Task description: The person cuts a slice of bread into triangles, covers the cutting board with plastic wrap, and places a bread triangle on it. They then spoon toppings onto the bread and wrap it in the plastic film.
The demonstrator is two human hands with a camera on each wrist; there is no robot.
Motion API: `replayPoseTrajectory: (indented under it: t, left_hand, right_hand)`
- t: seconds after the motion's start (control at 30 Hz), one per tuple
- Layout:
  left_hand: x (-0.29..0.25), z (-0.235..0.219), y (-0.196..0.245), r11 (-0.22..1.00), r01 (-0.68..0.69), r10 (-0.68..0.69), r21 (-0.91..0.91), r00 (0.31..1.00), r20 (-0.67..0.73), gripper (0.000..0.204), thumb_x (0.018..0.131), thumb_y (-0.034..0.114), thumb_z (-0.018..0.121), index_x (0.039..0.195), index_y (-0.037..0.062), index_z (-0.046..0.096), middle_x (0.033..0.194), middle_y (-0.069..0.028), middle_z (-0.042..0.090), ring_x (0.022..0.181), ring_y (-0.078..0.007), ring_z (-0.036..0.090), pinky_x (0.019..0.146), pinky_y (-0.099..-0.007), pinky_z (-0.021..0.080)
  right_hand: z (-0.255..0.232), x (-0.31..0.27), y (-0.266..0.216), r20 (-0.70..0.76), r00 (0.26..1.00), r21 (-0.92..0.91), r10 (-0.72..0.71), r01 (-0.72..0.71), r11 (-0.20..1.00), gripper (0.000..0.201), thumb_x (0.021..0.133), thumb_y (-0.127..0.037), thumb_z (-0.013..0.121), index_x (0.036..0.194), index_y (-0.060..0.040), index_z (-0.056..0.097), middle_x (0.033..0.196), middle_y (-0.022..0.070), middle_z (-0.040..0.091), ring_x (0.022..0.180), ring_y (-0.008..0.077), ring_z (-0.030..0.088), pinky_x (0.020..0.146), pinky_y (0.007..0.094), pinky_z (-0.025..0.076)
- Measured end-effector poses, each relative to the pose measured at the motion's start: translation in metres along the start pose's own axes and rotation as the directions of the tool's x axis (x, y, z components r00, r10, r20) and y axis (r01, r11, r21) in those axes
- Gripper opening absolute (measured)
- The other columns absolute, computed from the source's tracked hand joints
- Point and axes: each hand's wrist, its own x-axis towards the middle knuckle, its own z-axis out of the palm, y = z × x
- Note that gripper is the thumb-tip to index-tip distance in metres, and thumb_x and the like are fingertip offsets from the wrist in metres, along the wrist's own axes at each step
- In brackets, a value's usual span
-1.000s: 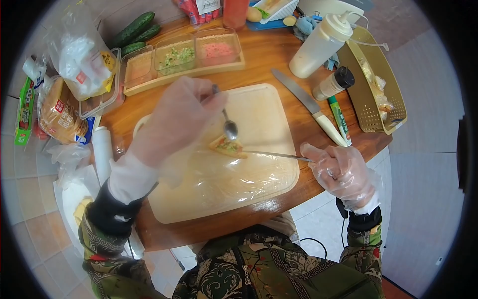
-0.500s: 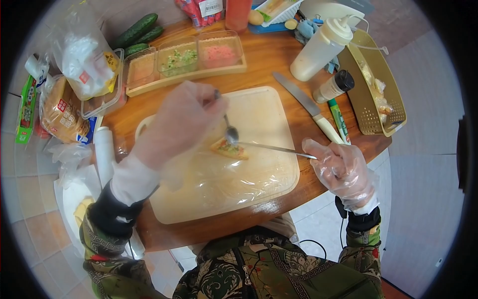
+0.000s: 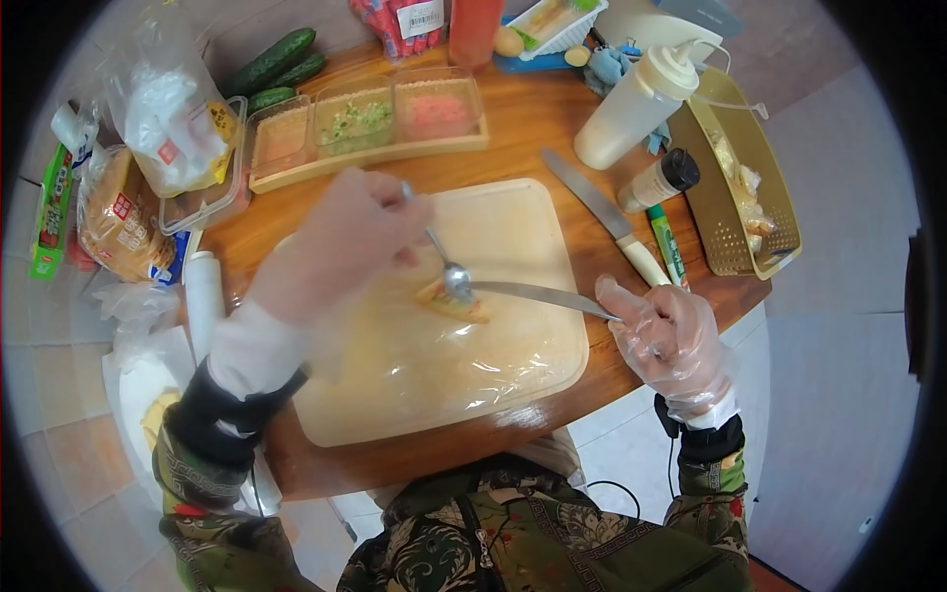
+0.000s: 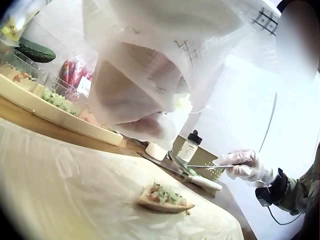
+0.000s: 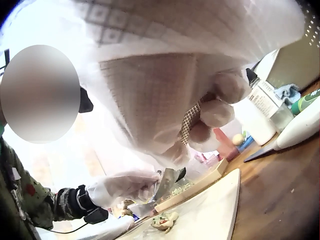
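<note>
My left hand, in a clear plastic glove, pinches a metal spoon by its handle over the cutting board. The spoon's bowl points down at a small piece of bread topped with diced green and red bits. In my right hand, also gloved, is a table knife; its blade reaches left across the board, its tip close beside the spoon bowl. The left wrist view shows the topped bread from the side, curved up at its edges.
At the back stands a wooden tray of three clear boxes with chopped food. Right of the board lie a white-handled knife and a green tube, near a seasoning jar, squeeze bottle and basket. Bagged bread is left.
The spoon's bowl has come down onto the bread's topping, and the left hand has shifted slightly left. The table knife has turned, now showing more of its blade's flat side.
</note>
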Motion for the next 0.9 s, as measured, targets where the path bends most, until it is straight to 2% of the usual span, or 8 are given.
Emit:
replayPoseTrajectory:
  t: [0.07,0.1,0.17,0.2,0.27,0.7,0.77,0.9]
  left_hand:
    - [0.002,-0.003,0.0,0.993,0.121,-0.12,-0.011,0.993,0.022,0.029,0.093,0.023,0.066,0.091,-0.0061,0.068,0.083,-0.0088,0.07,0.069,-0.0125,0.065,0.066,-0.0259,0.056]
    - [0.002,-0.004,0.0,0.993,0.119,-0.119,-0.015,0.993,0.019,0.029,0.093,0.023,0.066,0.091,-0.0061,0.068,0.083,-0.0088,0.07,0.069,-0.0125,0.065,0.066,-0.0259,0.056]
    - [0.001,-0.006,-0.002,0.987,0.142,-0.141,-0.079,0.99,0.017,0.029,0.093,0.023,0.066,0.092,-0.0055,0.068,0.082,-0.0081,0.069,0.07,-0.0124,0.065,0.065,-0.0262,0.056]
    - [0.001,-0.007,-0.003,0.987,0.141,-0.14,-0.081,0.99,0.014,0.029,0.093,0.023,0.066,0.092,-0.0055,0.068,0.082,-0.0081,0.069,0.07,-0.0124,0.065,0.065,-0.0262,0.056]
    - [0.002,-0.009,-0.004,0.988,0.135,-0.135,-0.07,0.991,0.009,0.028,0.094,0.022,0.066,0.091,-0.0054,0.067,0.081,-0.0082,0.069,0.068,-0.0121,0.064,0.065,-0.0267,0.055]
    - [0.001,-0.008,-0.005,0.989,0.132,-0.13,-0.066,0.991,0.024,0.027,0.093,0.021,0.066,0.089,-0.0055,0.067,0.081,-0.0095,0.069,0.068,-0.0129,0.064,0.065,-0.0269,0.054]
    - [-0.001,-0.007,-0.004,0.974,0.179,-0.18,-0.142,0.984,0.007,0.021,0.095,0.023,0.069,0.087,0.0044,0.068,0.078,-0.0029,0.067,0.065,-0.0098,0.061,0.065,-0.0246,0.051]
    - [-0.001,-0.01,-0.008,0.949,0.189,-0.188,-0.251,0.982,0.028,0.019,0.095,0.023,0.069,0.089,0.0048,0.067,0.079,-0.0031,0.068,0.066,-0.01,0.061,0.066,-0.0249,0.051]
  right_hand:
    - [-0.002,0.003,-0.004,0.001,0.999,-0.138,-0.047,0.047,0.989,0.025,0.071,0.001,0.074,0.093,-0.01,0.07,0.07,0.0038,0.052,0.054,0.0215,0.054,0.046,0.0358,0.044]
    - [-0.003,0.005,-0.005,0.004,0.999,-0.14,-0.051,0.051,0.989,0.025,0.071,0.001,0.074,0.093,-0.01,0.07,0.07,0.0038,0.052,0.054,0.0215,0.054,0.046,0.0358,0.044]
    - [-0.005,0.007,-0.008,-0.009,0.999,-0.195,-0.04,0.038,0.98,0.044,0.069,0.001,0.076,0.11,-0.0133,0.073,0.072,0.002,0.047,0.055,0.0199,0.051,0.047,0.0351,0.043]
    - [-0.005,0.006,-0.007,-0.009,0.999,-0.195,-0.044,0.041,0.98,0.044,0.069,0.001,0.076,0.11,-0.0133,0.073,0.072,0.002,0.047,0.055,0.0199,0.051,0.047,0.0351,0.043]
    - [-0.004,0.004,-0.002,-0.012,0.997,-0.192,-0.075,0.072,0.979,0.055,0.067,0.001,0.077,0.12,-0.0143,0.072,0.073,0.0015,0.042,0.056,0.0194,0.049,0.048,0.0351,0.042]
    - [-0.005,0.012,-0.01,0.008,0.998,-0.204,-0.059,0.059,0.977,0.054,0.065,0.001,0.078,0.116,-0.0146,0.074,0.074,0.0009,0.043,0.058,0.019,0.048,0.05,0.0341,0.043]
    - [-0.004,0.011,-0.007,-0.03,0.997,-0.196,-0.074,0.067,0.978,0.055,0.064,0.001,0.078,0.117,-0.0157,0.074,0.074,0.0005,0.044,0.058,0.0187,0.048,0.051,0.0337,0.043]
    - [-0.008,0.009,-0.006,-0.025,0.998,-0.191,-0.058,0.053,0.98,0.055,0.065,0.001,0.078,0.116,-0.0162,0.075,0.074,0.0003,0.044,0.059,0.0185,0.048,0.051,0.0338,0.043]
